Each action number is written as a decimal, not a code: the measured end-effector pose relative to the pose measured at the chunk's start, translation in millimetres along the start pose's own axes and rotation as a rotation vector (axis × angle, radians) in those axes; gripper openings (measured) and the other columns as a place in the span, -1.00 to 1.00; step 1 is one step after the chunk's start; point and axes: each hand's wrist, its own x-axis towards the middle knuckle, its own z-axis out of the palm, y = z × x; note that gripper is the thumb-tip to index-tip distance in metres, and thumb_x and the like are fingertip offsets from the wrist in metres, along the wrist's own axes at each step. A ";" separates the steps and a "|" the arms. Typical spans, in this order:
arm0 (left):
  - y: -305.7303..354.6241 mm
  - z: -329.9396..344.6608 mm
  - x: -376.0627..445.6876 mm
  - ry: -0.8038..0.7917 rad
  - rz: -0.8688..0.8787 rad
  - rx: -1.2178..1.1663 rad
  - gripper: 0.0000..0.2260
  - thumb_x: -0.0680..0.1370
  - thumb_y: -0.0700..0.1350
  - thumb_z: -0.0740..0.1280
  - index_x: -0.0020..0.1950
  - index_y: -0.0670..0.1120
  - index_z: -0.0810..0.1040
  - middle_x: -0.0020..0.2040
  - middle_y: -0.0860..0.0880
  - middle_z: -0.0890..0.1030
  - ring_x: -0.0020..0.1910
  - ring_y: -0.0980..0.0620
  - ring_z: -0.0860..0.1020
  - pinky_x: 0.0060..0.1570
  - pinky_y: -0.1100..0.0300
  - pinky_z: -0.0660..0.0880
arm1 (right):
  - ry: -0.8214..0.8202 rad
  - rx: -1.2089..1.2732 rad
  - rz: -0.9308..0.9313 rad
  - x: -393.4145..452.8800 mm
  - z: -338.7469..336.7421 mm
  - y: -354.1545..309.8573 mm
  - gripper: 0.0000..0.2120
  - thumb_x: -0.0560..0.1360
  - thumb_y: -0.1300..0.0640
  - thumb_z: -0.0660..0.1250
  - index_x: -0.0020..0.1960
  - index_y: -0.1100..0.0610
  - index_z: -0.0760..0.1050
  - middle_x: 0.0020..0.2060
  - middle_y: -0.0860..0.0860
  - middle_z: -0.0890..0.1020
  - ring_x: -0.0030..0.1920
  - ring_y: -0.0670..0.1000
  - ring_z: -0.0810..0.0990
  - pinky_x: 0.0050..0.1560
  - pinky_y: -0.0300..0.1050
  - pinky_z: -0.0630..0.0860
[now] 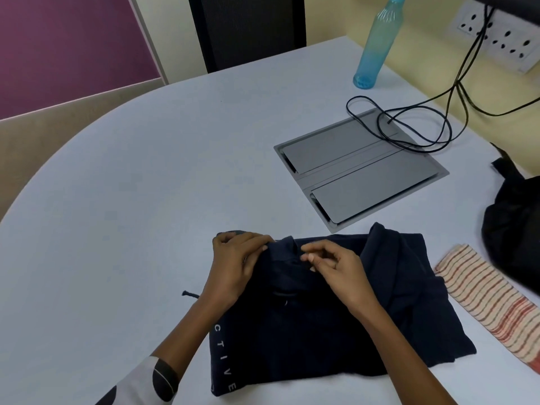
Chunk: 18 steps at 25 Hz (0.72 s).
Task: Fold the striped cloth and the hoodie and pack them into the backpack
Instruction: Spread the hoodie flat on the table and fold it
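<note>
hoodie point(336, 302) lies at 6 o'clock on table point(146, 185), partly folded. left hand point(236, 264) and right hand point(333, 266) both pinch its far edge. judged soft, limp, light: grip doubled edges. striped cloth point(491, 299) folded at 4 o'clock, backpack point(514, 229) at 3.

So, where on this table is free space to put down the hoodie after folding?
The widest bare patch of table is left of the hoodie and left hand, reaching far back. The right is crowded: striped cloth, backpack, cable hatch, cables, bottle.
</note>
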 end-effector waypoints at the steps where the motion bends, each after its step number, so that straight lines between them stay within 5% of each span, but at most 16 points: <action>1: 1.0 0.7 -0.7 0.000 0.004 -0.021 -0.71 0.57 0.04 0.10 0.06 0.08 0.61 0.01 0.23 0.62 0.08 0.14 0.50 0.23 0.29 0.16 | -0.004 -0.029 0.071 7.2 -0.8 0.9 -0.78 0.48 0.28 0.39 0.10 0.08 0.58 -0.10 -0.08 0.66 -0.31 -0.17 0.61 -0.10 -0.27 0.53; 3: 4.0 0.6 0.9 -0.004 0.016 -0.071 -0.74 0.58 -0.03 0.13 0.04 0.02 0.62 -0.01 0.18 0.63 0.03 0.21 0.50 0.18 0.39 0.22 | -0.060 -0.127 0.105 20.9 3.1 -0.4 -0.67 0.43 0.28 0.43 0.15 0.03 0.54 -0.16 -0.18 0.61 -0.44 -0.20 0.50 -0.18 -0.37 0.49; 7: 8.3 -6.4 6.7 -0.029 -0.031 -0.156 -0.79 0.59 -0.14 0.15 0.02 -0.01 0.58 -0.06 0.16 0.58 -0.04 0.21 0.51 0.01 0.50 0.29 | -0.108 -0.210 0.016 37.5 13.2 -11.3 -0.91 0.51 0.23 0.35 -0.15 0.10 0.58 -0.52 -0.22 0.50 -0.46 -0.22 0.41 -0.31 -0.44 0.36; 13: -7.1 1.7 15.9 -0.239 -0.163 -0.130 -0.89 0.60 0.01 0.20 -0.02 0.07 0.51 -0.10 0.18 0.54 -0.07 0.24 0.49 -0.05 0.37 0.34 | -0.195 0.161 0.230 30.6 0.4 8.8 -0.82 0.57 0.15 0.29 -0.17 0.20 0.54 -0.32 0.04 0.57 -0.25 -0.06 0.49 -0.11 -0.20 0.39; 18: -23.2 17.0 30.9 -0.316 -0.182 0.010 -0.75 0.63 0.05 0.10 -0.12 0.00 0.47 -0.27 0.06 0.57 -0.26 0.12 0.51 -0.13 0.21 0.34 | -0.235 -0.189 0.273 31.6 -5.6 25.6 -0.64 0.59 -0.06 0.22 -0.29 0.13 0.50 -0.39 -0.01 0.49 -0.33 -0.12 0.43 -0.19 -0.17 0.33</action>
